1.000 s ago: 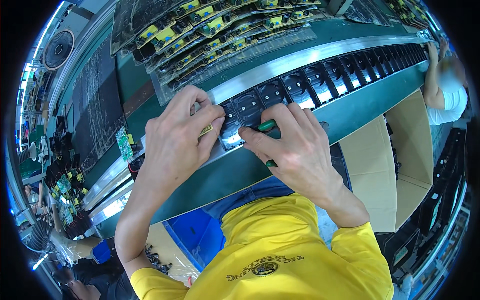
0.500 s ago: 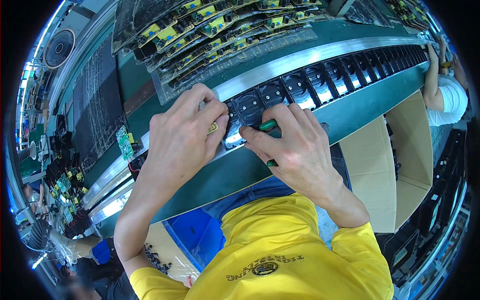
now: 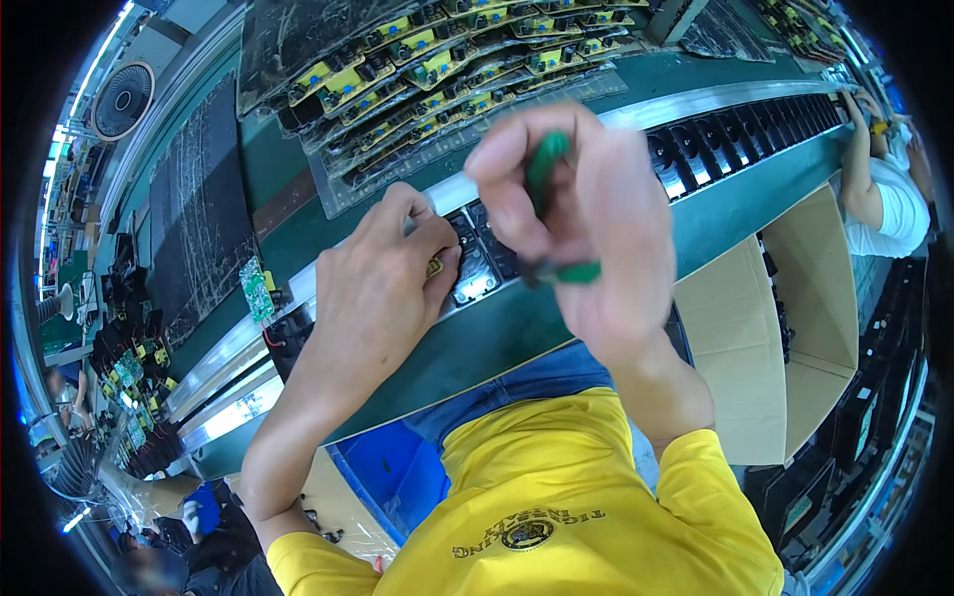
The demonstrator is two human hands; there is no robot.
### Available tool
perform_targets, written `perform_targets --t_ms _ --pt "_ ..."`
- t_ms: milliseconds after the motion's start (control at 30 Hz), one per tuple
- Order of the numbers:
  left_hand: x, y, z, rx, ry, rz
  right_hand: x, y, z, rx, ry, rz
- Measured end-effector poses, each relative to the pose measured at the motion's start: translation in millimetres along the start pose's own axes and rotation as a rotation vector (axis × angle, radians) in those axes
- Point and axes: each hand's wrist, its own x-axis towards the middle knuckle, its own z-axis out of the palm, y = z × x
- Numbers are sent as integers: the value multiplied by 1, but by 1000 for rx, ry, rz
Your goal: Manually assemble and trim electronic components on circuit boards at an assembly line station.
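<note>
My left hand (image 3: 383, 273) is closed at the near-left end of a row of black plastic housings (image 3: 475, 260). Its thumb and fingers pinch a small yellow circuit board (image 3: 434, 267), mostly hidden by the fingers. Raised above the row, my right hand (image 3: 606, 228) is blurred by motion. It is closed around a tool with two green handles, which looks like pliers (image 3: 549, 169); the jaws are hard to make out. The hand covers the middle of the row.
The housings sit along a metal rail (image 3: 715, 101) on a green bench. Stacked yellow circuit boards (image 3: 427, 74) lie beyond it. A green circuit board (image 3: 256, 290) with wires is at the left. An open cardboard box (image 3: 735, 348) stands at the right, near a co-worker in white (image 3: 884, 189).
My right hand has lifted away from the housings with the green-handled pliers, rising and turning. My left hand stays at the same housing, shifted slightly in view.
</note>
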Motion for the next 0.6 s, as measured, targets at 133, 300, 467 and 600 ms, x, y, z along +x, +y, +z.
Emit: perform_targets --t_ms 133,300,467,600 --pt "1 3 -1 0 -27 -60 20 24 20 218 134 5" --pt "-2 -2 3 -36 -34 -104 26 43 31 200 232 25" --pt "-2 -7 8 -76 -22 -105 28 53 33 154 202 16" --pt "-1 -7 10 -87 -22 -107 27 59 30 91 154 -17"
